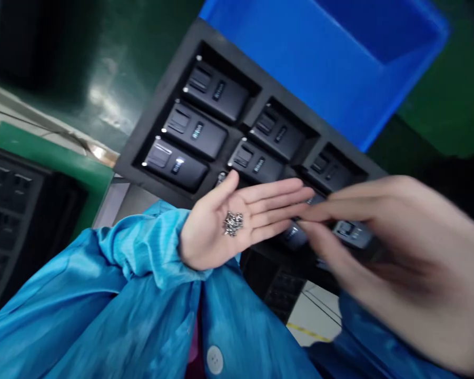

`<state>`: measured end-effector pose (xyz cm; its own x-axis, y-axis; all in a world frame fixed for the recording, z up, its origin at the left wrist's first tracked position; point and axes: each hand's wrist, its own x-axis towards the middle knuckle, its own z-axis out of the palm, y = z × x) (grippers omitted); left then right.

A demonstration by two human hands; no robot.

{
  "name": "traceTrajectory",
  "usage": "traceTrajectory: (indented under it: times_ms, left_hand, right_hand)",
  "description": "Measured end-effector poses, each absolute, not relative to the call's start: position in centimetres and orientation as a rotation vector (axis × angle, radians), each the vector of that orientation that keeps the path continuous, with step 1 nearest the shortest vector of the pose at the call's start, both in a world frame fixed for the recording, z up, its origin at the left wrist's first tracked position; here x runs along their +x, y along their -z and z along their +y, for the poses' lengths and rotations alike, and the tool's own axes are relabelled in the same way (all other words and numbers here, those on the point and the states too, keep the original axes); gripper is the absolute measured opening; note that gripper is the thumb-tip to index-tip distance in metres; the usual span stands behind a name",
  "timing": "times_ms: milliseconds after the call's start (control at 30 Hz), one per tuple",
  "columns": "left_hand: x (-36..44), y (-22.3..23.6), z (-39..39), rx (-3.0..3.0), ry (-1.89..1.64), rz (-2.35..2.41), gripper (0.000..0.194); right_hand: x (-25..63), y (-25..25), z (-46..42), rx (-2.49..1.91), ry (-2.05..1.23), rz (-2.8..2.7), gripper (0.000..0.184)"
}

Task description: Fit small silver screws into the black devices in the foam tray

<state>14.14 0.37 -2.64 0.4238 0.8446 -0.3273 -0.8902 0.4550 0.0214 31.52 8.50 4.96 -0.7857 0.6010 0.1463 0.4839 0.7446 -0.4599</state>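
Note:
My left hand point(233, 223) lies palm up with its fingers stretched out flat. A small heap of tiny silver screws point(233, 223) rests in the palm. My right hand point(395, 247), blurred by motion, has thumb and forefinger pinched together near the left fingertips. Whatever the pinch holds, if anything, is too small to make out. Beneath both hands is a black tray point(142, 181) with compartments. Several black, rounded-rectangular devices sit in it, among them one device point(176, 166) at the near left and another device point(256, 166) just beyond my left hand.
A blue plastic bin point(292, 68) adjoins the tray's far side. Green work surface point(122, 68) shows at the upper left. Another black tray point(11, 210) with similar compartments stands at the left edge. Blue work clothing point(150, 316) fills the bottom of the view.

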Motion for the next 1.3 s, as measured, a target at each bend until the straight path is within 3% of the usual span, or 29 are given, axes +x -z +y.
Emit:
traceTrajectory:
  times_ms: [267, 500, 1000, 1300]
  left_hand:
    - [14.9, 2.2, 0.3, -0.178, -1.027, 0.333, 0.077]
    - [15.0, 1.6, 0.7, -0.233, -1.025, 0.324, 0.073]
    - [15.7, 1.7, 0.7, -0.270, -1.057, 0.318, 0.065]
    - [15.5, 1.7, 0.7, -0.239, -0.993, 0.392, 0.069]
  right_hand:
    - [29.6, -3.5, 6.8, -0.794, -0.583, -2.797, 0.008]
    - [29.2, -2.9, 6.5, -0.862, -0.467, -2.780, 0.010]
    - [28.7, -2.1, 6.3, -0.881, -0.573, -2.716, 0.011]
    - [28.5, -1.5, 5.9, -0.904, -0.492, -2.630, 0.014]
